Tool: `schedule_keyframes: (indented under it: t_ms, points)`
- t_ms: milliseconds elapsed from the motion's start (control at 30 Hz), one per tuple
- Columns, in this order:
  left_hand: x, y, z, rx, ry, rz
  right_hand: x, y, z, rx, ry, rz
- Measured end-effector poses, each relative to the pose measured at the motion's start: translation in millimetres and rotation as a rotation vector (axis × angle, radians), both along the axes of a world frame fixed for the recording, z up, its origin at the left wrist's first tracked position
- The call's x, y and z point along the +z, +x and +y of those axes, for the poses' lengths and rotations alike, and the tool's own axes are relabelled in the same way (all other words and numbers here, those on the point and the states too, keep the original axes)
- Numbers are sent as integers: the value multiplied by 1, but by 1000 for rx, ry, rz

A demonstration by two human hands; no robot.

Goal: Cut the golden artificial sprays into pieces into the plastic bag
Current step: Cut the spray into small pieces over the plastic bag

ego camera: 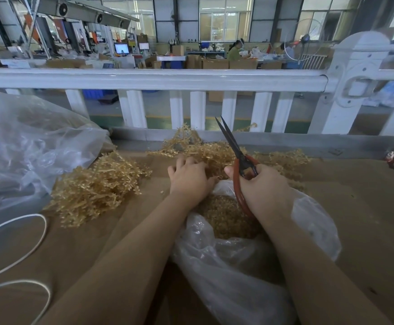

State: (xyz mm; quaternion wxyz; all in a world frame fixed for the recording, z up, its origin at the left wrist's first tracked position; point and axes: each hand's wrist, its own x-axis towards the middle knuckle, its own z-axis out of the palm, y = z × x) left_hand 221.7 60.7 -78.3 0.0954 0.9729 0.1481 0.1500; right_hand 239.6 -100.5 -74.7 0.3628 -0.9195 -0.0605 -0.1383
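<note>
While reaching with left hand [189,177], spread open on sprays [205,151] beyond bag [238,266]; right hand [261,186] clenched on scissors [238,153], blades up. Risk: pieces missing bag, nicked fingers.

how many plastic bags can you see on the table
2. One bag lies open under the forearms, holding cut gold pieces. A bigger bag sits at the far left. Others may be out of view.

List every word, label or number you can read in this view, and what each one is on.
No legible text anywhere.
Two lit monitor screens in the far workshop: content too small and blurred to read.
Brown cardboard boxes behind the white railing: any markings are unreadable.
Red-handled scissors, clear plastic bag: no visible print.
</note>
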Motion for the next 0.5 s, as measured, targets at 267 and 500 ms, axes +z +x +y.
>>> schedule_keyframes:
  t_ms: [267,500]
  points:
    - [1,-5,-5,-17,-142,-164,2,0,-1,33,-106,49]
    - [11,-23,5,-40,-960,-639,4,-2,-1,17,-106,28]
